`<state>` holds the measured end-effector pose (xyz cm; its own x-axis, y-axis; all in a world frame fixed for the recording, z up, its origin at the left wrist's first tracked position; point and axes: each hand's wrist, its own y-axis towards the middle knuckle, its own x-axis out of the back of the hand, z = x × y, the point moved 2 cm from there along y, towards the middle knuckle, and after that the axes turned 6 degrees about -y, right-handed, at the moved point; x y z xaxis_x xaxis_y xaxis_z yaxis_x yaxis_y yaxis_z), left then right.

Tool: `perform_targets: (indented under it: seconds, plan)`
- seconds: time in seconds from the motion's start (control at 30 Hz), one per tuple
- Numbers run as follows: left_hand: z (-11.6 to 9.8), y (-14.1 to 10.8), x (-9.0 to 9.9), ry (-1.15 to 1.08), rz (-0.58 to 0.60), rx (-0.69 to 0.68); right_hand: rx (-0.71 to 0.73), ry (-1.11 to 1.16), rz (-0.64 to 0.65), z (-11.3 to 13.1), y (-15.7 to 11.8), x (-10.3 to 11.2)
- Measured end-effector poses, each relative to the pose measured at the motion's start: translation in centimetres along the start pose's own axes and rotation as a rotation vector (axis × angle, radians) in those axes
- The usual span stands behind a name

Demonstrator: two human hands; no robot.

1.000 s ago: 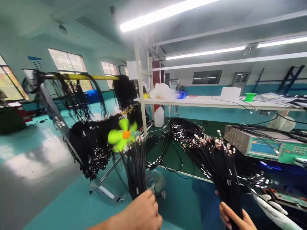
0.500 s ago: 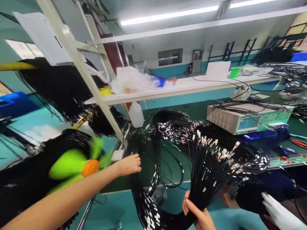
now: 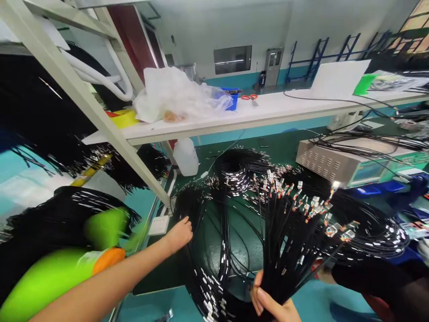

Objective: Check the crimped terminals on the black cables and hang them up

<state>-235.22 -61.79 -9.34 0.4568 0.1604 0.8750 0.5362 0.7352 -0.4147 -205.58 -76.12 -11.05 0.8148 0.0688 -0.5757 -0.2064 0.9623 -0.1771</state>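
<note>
A thick bundle of black cables [image 3: 281, 250], tipped with small white connectors, fans upward out of my right hand [image 3: 273, 304]. Its fingers are wrapped round the cables, with the thumb across the front. The same cables, marked with many white labels, sag in a loop to the left and rise to my left hand [image 3: 180, 233]. That hand is closed over the black strands near the bench's left edge, its fingers partly hidden. Behind it, further cable ends [image 3: 189, 201] lie on the green bench top [image 3: 214, 250].
Coiled cables [image 3: 234, 167] lie at mid bench, with another coil [image 3: 375, 228] at right. A metal test instrument [image 3: 328, 161] stands behind. A green-bladed fan [image 3: 103, 228] is close by my left forearm. The shelf post [image 3: 134, 165] rises left; a co-worker's dark sleeve [image 3: 365, 281] is at right.
The view has moved closer and tilted down. The connector ends in my right hand spread more widely and appear nearer. Both hands keep their hold. The co-worker's white-gloved hand has left its earlier place.
</note>
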Motion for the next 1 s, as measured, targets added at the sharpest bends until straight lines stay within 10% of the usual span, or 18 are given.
perform_targets:
  seconds: [0.17,0.4,0.63,0.77,1.0]
  plan:
    - [-2.1,0.4,1.0,-0.150,0.024,0.042,-0.017,0.041,0.066,1.0,0.7,0.0]
    - [-11.4,3.7,4.2,-0.423,-0.063,-0.192,0.077,0.295,0.085,0.6,-1.9,2.0]
    - [-20.4,8.3,2.0,-0.433,0.041,-0.247,0.124,0.329,0.034,-0.4,-3.5,2.4]
    - [-19.2,7.5,3.2,-0.458,0.042,-0.257,0.128,0.288,0.027,-0.7,-3.7,2.2]
    - [-11.1,0.2,5.7,-0.448,-0.070,-0.176,0.157,0.260,0.085,-0.7,-3.9,1.5]
